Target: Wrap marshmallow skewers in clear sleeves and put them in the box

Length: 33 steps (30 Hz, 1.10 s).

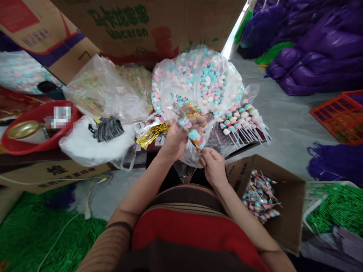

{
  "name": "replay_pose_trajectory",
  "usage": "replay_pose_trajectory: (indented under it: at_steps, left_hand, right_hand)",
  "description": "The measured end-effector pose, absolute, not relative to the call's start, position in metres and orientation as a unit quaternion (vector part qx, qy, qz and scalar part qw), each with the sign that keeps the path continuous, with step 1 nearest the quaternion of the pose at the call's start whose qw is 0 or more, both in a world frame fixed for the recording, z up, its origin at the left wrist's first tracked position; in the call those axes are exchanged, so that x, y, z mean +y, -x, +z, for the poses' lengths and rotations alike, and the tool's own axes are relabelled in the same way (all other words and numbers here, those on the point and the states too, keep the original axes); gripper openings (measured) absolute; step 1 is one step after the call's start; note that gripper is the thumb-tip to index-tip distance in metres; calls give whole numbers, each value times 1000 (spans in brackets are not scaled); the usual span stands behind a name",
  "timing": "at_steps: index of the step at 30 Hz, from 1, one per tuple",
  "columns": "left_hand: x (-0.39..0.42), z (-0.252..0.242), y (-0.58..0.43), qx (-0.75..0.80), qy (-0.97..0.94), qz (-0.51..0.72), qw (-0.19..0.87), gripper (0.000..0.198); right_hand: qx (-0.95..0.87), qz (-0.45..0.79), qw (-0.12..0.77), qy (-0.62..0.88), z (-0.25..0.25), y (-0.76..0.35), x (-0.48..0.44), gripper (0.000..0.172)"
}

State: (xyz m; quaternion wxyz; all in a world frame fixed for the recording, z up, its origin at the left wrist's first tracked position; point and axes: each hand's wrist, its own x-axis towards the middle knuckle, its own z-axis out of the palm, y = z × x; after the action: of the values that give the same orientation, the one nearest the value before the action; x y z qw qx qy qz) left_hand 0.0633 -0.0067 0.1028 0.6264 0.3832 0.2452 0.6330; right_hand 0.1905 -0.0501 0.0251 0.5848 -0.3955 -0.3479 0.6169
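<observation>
My left hand (177, 138) grips a marshmallow candy skewer (195, 136) inside a clear printed wrapper (178, 111), held up over the low table. My right hand (212, 163) pinches the skewer's lower end just below the left hand. Right behind the hands sits a big clear bag of pink, blue and white candies (198, 77). A row of unwrapped candy skewers (244, 119) lies on plastic to the right of the hands. Gold twist ties (151, 134) lie left of my left hand.
A cardboard box (286, 206) of wrapped skewers stands by my right knee. A red basin (36, 126), a white bag (90, 145) and further candy bags (104, 90) fill the left. Large cartons (147, 26) stand behind. Purple sacks (317, 49), an orange crate (340, 115) and green tinsel (337, 206) occupy the right.
</observation>
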Motion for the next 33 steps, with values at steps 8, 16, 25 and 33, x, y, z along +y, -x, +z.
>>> replay_pose_trajectory:
  at_steps: [8,16,25,33]
  left_hand:
    - [4,115,-74,348,-293,680,575,31]
    - [-19,77,-67,300,-378,528,699,76]
    - [-16,86,-74,337,-383,575,639,47]
    - [-29,49,-61,325,-421,460,711,53]
  right_hand:
    - [-443,615,501,419,22,-204,-58,40]
    - [-457,585,524,418,22,-194,-60,43]
    - [-476,605,499,398,28,-188,-58,48]
    - [-394,652,538,361,27,-189,-52,45]
